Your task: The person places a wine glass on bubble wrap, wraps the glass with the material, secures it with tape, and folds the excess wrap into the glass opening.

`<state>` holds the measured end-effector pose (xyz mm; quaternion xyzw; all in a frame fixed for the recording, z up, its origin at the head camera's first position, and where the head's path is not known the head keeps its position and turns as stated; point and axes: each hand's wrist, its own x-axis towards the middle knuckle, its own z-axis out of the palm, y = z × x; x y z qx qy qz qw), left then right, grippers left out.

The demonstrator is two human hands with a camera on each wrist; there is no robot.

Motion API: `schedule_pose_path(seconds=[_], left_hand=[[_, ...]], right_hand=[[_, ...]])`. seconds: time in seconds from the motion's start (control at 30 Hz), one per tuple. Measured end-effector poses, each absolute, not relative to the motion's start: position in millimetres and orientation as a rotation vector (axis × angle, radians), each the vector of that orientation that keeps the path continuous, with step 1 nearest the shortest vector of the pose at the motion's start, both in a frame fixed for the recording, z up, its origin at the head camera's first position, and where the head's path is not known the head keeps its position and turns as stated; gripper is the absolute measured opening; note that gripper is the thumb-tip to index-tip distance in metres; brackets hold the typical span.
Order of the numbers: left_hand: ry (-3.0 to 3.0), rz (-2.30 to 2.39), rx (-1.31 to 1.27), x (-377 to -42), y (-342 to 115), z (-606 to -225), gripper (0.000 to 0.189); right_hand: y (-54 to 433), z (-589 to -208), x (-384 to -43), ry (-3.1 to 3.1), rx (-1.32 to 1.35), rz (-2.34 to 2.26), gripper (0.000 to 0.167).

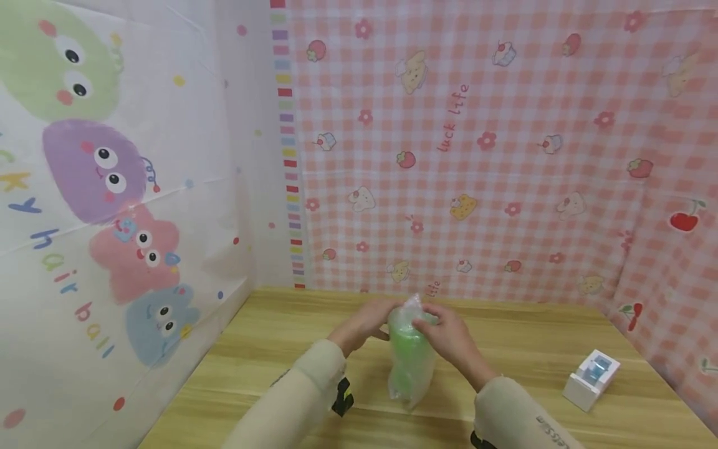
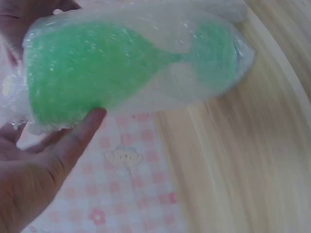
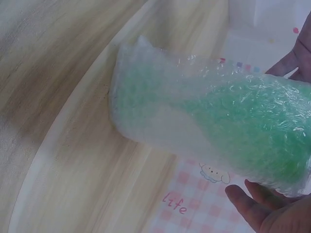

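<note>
A green goblet in bubble wrap stands roughly upright in front of me, bowl end up, with the wrap bunched at its top. My left hand holds its upper left side; in the left wrist view an outstretched finger touches the bowl's edge. At the upper right, my right hand grips the wrap near the rim, thumb in front and fingers behind. The stem and foot show through the bubble wrap in the right wrist view. Whether the foot touches the table is hard to tell.
A small white box with a blue window lies on the right of the wood-grain table. Behind the table hangs a pink checked cloth, and a white cloth with cartoon figures covers the left side.
</note>
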<state>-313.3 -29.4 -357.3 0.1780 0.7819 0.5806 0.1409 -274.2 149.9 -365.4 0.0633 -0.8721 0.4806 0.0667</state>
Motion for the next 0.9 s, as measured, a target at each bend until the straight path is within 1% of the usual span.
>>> schedule_pose_path(seconds=[0.2,0.33,0.47,0.63,0.67,0.7,0.83,0.9], left_hand=[[2.226,1.800,0.252,-311.8,-21.6,-363.3,0.064],[2.205,1.731,0.195,-311.9,-17.5,-363.2,0.067],[2.184,1.707,0.174,-313.9,-14.5,-357.3,0.060],[2.210,1.693,0.164,-314.1,-11.7,-354.0,0.049],[2.225,1.692,0.166,-313.6,-11.4,-353.7,0.046],[2.236,1.692,0.160,-313.3,-11.4,-353.5,0.044],[2.268,1.704,0.136,-312.8,-11.6,-354.2,0.037],[2.278,1.708,0.129,-312.9,-11.9,-355.0,0.034]], right_hand=[[149.0,-366.3,-274.5,-2.620,0.176,1.499,0.038],[149.9,-366.5,-274.2,-2.622,0.163,1.491,0.037],[151.0,-365.3,-274.7,-2.655,0.149,1.435,0.042],[151.9,-362.4,-277.0,-2.712,0.143,1.403,0.071],[152.1,-362.2,-277.5,-2.714,0.147,1.414,0.074],[152.3,-362.1,-277.9,-2.720,0.151,1.427,0.075],[154.0,-364.2,-279.3,-2.740,0.190,1.500,0.067],[154.3,-363.4,-279.8,-2.743,0.194,1.590,0.067]])
